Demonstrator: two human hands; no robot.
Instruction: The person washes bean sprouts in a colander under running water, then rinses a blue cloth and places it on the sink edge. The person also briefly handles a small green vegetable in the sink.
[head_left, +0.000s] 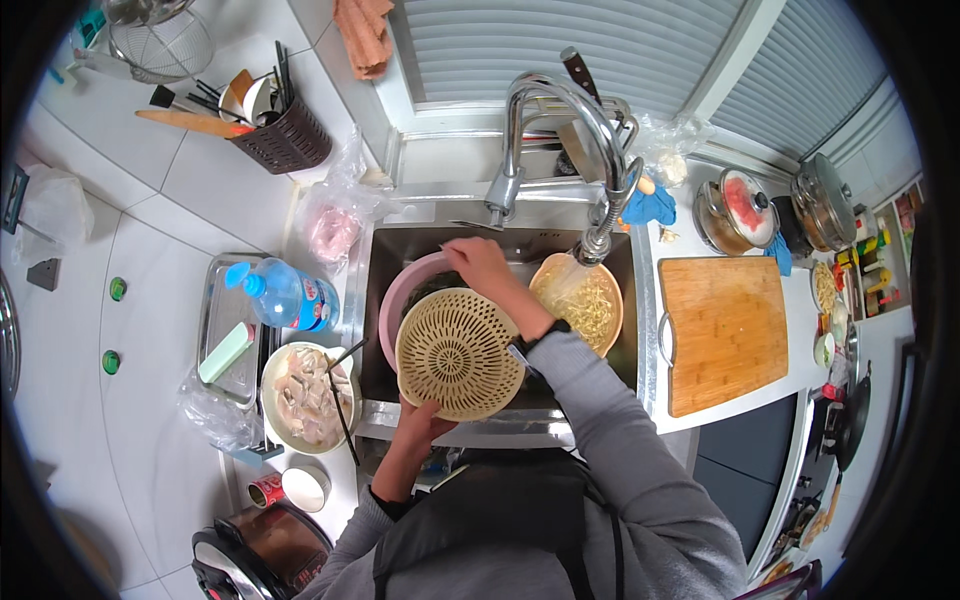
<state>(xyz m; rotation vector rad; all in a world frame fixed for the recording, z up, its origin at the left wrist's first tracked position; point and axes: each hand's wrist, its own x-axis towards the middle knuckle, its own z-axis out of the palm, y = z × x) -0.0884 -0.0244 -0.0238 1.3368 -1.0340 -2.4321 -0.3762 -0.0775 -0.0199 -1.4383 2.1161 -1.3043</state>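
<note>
My left hand (424, 424) grips the near rim of a beige plastic colander (457, 352), which is tilted and has nothing visible in it. The colander hangs over a pink basin (394, 300) in the steel sink (499, 238); dark contents show in the gap. My right hand (480, 262) is at the basin's far rim, fingers bent down; whether they grip it is hidden. To the right, water runs from the pull-down faucet head (592, 247) into an orange-rimmed bowl (616, 304) of bean sprouts (589, 311). My right forearm passes just left of that bowl.
A wooden cutting board (724, 334) and lidded pots (739, 210) stand on the right counter. To the left are a bowl of raw meat pieces (307, 394) with chopsticks (341, 397) across it, and a blue-labelled bottle (292, 295). Behind the faucet, a cleaver (581, 150) stands in a rack.
</note>
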